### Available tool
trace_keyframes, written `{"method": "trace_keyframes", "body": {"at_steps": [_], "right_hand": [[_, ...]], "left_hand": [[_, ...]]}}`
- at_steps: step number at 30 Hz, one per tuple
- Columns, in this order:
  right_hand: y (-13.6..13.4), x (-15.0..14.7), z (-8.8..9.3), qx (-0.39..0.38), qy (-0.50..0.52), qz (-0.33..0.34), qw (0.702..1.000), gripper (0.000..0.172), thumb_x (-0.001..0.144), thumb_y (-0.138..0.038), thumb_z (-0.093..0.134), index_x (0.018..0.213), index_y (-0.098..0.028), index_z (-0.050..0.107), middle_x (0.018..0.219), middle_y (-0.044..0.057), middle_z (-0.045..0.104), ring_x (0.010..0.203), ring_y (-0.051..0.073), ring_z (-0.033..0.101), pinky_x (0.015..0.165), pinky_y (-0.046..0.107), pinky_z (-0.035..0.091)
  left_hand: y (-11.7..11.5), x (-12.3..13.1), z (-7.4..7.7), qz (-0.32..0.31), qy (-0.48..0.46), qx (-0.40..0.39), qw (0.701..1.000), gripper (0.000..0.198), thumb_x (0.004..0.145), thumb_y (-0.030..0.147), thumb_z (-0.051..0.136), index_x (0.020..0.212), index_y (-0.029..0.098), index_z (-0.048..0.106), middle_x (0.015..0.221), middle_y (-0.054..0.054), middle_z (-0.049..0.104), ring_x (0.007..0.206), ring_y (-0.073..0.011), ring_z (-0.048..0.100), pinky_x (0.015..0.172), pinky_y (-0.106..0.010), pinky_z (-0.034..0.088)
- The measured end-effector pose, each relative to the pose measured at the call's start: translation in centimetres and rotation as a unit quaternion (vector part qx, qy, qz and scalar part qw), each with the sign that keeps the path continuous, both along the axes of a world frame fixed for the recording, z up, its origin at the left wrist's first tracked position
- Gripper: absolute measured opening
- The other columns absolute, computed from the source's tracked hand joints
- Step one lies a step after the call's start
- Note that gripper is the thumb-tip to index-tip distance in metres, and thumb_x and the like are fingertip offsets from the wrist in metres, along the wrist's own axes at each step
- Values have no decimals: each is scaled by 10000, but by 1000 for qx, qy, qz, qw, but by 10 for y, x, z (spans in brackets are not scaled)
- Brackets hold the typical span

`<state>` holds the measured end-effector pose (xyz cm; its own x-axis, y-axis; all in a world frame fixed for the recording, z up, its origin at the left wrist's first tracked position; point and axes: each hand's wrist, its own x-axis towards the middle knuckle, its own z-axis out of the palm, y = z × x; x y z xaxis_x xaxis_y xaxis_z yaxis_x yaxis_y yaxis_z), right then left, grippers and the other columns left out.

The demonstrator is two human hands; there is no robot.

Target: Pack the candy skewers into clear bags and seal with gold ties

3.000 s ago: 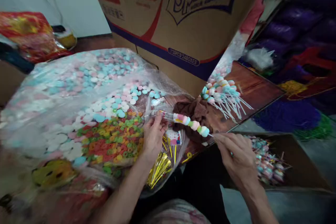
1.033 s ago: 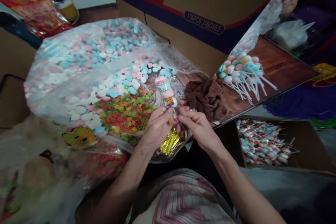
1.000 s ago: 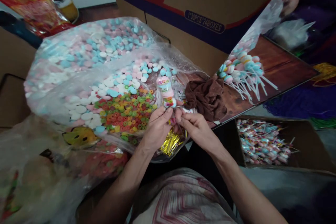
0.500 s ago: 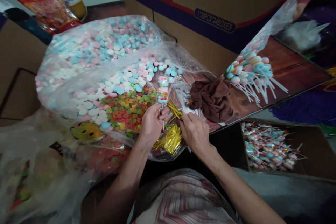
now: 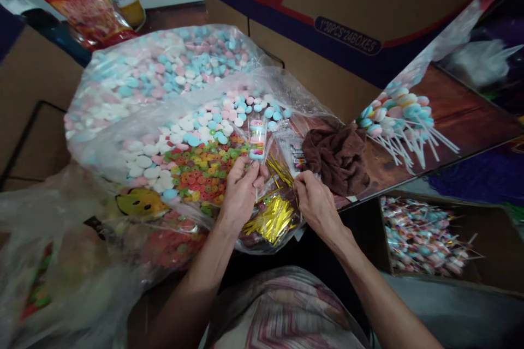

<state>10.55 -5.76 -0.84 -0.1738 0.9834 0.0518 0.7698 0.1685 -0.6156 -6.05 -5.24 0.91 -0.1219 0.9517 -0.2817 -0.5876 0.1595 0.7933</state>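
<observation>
My left hand (image 5: 241,188) is closed round the stick of a candy lollipop (image 5: 256,139), which stands upright in a clear wrapper with pastel and brightly coloured pieces stacked on it. Just to the right, my right hand (image 5: 315,199) is pinched at the end of a gold twist tie (image 5: 282,170); its fingertips partly hide the tie. Below and between both hands lies a pile of gold twist ties (image 5: 272,221). Clear printed wrappers (image 5: 295,150) lie just beyond my right fingers.
A large clear bag (image 5: 98,71) of pastel candies and colourful candy rings (image 5: 204,172) spreads left. To the right are a brown cloth (image 5: 338,158) and unwrapped lollipops (image 5: 403,114). A carton (image 5: 497,245) of wrapped lollipops stands lower right. Tall printed cardboard (image 5: 286,60) rises behind.
The view has shifted slightly, so everything sits a little further right. My right hand has drawn slightly away from my left; my left hand still holds the lollipop.
</observation>
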Motion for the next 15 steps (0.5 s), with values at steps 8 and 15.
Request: {"method": "trace_keyframes", "body": {"at_steps": [8, 15], "right_hand": [[6, 3, 6, -7, 144, -25, 989, 90, 848, -228, 497, 771, -213, 541, 656, -18, 561, 577, 135, 496, 562, 245, 377], [11, 5, -8, -64, 279, -71, 956, 140, 827, -290, 592, 752, -180, 634, 687, -14, 598, 578, 119, 526, 566, 239, 428]], "left_hand": [[-1, 11, -4, -20, 48, -9, 999, 261, 780, 348, 714, 689, 148, 574, 667, 11, 531, 460, -26, 267, 426, -185, 229], [0, 23, -2, 37, 107, -34, 993, 161, 839, 279, 611, 959, 232, 514, 690, 51, 539, 500, -53, 386, 469, -159, 278]]}}
